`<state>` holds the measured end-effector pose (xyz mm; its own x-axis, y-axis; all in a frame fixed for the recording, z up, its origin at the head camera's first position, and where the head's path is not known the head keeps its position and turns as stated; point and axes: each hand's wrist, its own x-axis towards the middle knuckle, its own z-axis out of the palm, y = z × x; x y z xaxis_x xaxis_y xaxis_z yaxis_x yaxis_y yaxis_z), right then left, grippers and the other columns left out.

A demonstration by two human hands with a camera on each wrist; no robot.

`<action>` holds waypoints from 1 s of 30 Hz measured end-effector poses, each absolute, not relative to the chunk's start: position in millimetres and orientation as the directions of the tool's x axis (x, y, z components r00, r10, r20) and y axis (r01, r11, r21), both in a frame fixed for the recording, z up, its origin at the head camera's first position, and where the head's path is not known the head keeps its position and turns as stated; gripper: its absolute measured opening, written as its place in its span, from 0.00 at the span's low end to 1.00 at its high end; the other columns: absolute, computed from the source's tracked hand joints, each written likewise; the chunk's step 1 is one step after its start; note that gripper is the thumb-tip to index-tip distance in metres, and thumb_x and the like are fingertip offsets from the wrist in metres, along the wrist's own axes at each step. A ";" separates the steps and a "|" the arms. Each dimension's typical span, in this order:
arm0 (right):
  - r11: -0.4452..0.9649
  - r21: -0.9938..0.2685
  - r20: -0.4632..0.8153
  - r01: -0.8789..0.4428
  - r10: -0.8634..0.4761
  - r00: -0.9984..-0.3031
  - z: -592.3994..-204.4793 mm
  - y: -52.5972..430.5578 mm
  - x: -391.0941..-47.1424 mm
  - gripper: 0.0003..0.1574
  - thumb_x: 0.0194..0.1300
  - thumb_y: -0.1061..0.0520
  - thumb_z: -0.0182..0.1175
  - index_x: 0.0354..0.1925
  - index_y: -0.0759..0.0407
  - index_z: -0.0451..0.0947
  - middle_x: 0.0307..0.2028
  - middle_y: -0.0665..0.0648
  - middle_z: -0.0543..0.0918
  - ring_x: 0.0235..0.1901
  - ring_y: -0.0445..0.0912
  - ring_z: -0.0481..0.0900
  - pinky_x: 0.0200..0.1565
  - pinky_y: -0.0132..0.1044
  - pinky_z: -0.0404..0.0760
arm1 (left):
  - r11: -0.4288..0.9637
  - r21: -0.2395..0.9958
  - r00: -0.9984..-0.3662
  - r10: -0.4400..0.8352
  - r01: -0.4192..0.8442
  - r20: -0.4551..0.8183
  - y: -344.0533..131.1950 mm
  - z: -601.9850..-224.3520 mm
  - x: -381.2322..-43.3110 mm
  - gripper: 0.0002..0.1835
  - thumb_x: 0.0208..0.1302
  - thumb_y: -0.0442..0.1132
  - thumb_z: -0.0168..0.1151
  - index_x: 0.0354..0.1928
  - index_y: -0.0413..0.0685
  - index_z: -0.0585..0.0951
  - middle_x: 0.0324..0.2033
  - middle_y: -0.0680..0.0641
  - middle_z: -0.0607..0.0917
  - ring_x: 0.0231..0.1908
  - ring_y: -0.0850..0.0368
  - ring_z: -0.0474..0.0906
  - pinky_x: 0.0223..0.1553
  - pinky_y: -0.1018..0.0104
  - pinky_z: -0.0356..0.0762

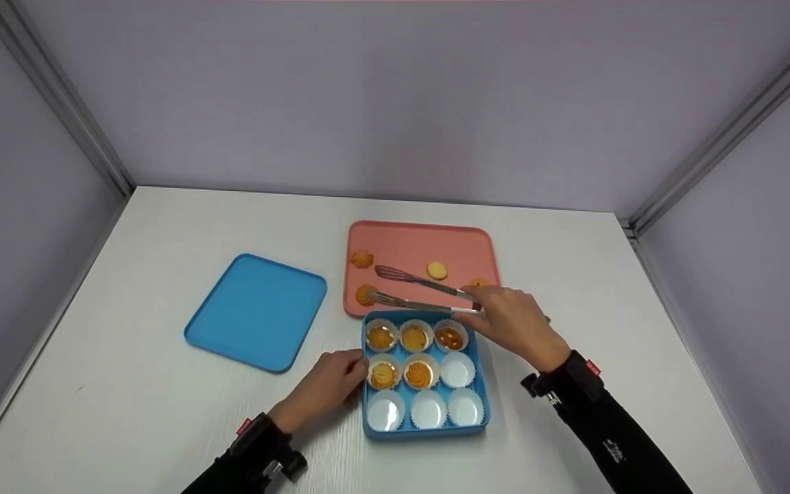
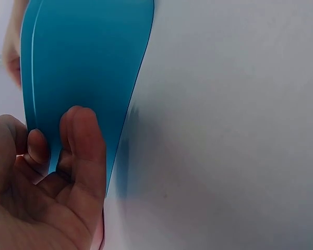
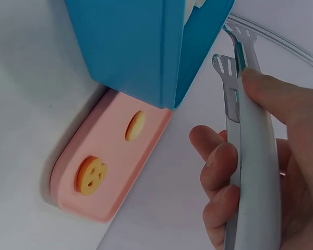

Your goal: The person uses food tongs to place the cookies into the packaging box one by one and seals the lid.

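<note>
My left hand (image 1: pixel 330 379) rests its fingers against the left wall of a blue box (image 1: pixel 426 433). In the left wrist view, fairly straight fingers (image 2: pixel 86 135) touch that wall. White paper cups (image 1: pixel 457 370) line the box; several hold cookies (image 1: pixel 418 374), the others are bare. My right hand (image 1: pixel 511 321) grips metal tongs (image 1: pixel 429 307) over the box's far edge. The tongs' arms are spread, with slotted tips over the left part of a pink tray (image 1: pixel 415 237). One tip overlaps a round cookie (image 1: pixel 365 296); whether it touches is unclear.
Also on the pink tray are a flower-shaped cookie (image 1: pixel 361 259), a pale oval cookie (image 1: pixel 437 270) and a cookie with holes (image 3: pixel 92 176), partly hidden by my right hand in the head view. A blue lid (image 1: pixel 258 312) lies left on the white table (image 1: pixel 127 384).
</note>
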<state>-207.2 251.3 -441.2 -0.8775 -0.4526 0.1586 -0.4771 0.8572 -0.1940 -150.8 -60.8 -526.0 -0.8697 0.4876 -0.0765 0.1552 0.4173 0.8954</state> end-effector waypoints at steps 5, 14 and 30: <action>0.857 -0.193 0.141 -0.477 -0.457 -0.878 -442.6 243.4 -214.0 0.24 0.58 0.44 0.69 0.48 0.56 0.82 0.31 0.54 0.84 0.25 0.43 0.78 0.27 0.37 0.79 | 0.411 0.902 -0.861 0.499 0.136 -0.098 -61.5 -525.9 -151.9 0.15 0.74 0.38 0.46 0.26 0.47 0.74 0.18 0.50 0.77 0.18 0.57 0.76 0.20 0.66 0.73; 0.859 -0.195 0.088 -0.474 -0.466 -0.881 -442.9 233.6 -225.7 0.23 0.58 0.41 0.68 0.46 0.53 0.83 0.29 0.48 0.84 0.26 0.39 0.78 0.29 0.35 0.80 | 0.399 0.907 -0.863 0.497 0.133 -0.092 -60.3 -527.1 -151.3 0.14 0.73 0.36 0.47 0.28 0.44 0.75 0.18 0.51 0.77 0.19 0.56 0.76 0.20 0.65 0.74; 0.860 -0.198 0.040 -0.470 -0.472 -0.881 -440.6 224.4 -232.5 0.21 0.57 0.45 0.70 0.45 0.55 0.83 0.28 0.50 0.83 0.25 0.41 0.78 0.30 0.36 0.80 | 0.400 0.905 -0.865 0.495 0.142 -0.084 -58.1 -529.2 -151.7 0.14 0.73 0.37 0.48 0.27 0.47 0.75 0.18 0.50 0.78 0.18 0.57 0.76 0.19 0.66 0.74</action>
